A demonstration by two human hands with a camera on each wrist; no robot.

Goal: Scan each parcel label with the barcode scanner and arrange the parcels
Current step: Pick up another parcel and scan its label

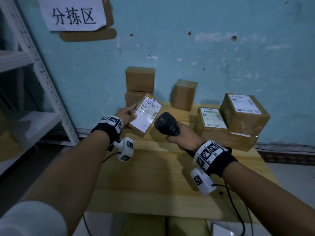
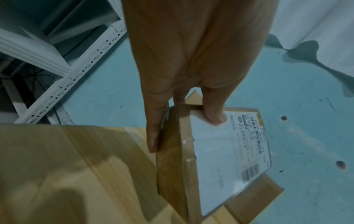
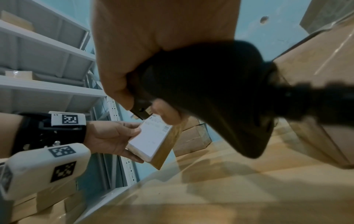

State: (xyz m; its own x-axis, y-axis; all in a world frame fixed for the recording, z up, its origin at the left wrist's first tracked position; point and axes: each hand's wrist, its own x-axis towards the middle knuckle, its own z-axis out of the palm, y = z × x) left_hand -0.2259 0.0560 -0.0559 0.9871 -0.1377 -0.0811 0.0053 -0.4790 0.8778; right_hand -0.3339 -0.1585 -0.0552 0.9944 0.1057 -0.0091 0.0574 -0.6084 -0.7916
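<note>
Hands around scanner (image 1: pixel 167 123), parcel (image 1: pixel 144 114)

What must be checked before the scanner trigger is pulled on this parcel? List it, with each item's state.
1. Flat brown cardboard parcel held in the left hand: ok, thumb on the label side, fingers along the edge and behind.
2. White shipping label turned toward the scanner: ok.
3. Barcode clear of the thumb: ok, the thumb sits at the other end of the label.
4. Black handheld barcode scanner in the right hand: ok, grip firm on the handle.
5. Scanner head aimed at the barcode: cannot tell, no beam visible.
6. Free space on the wooden table: ok.
</note>
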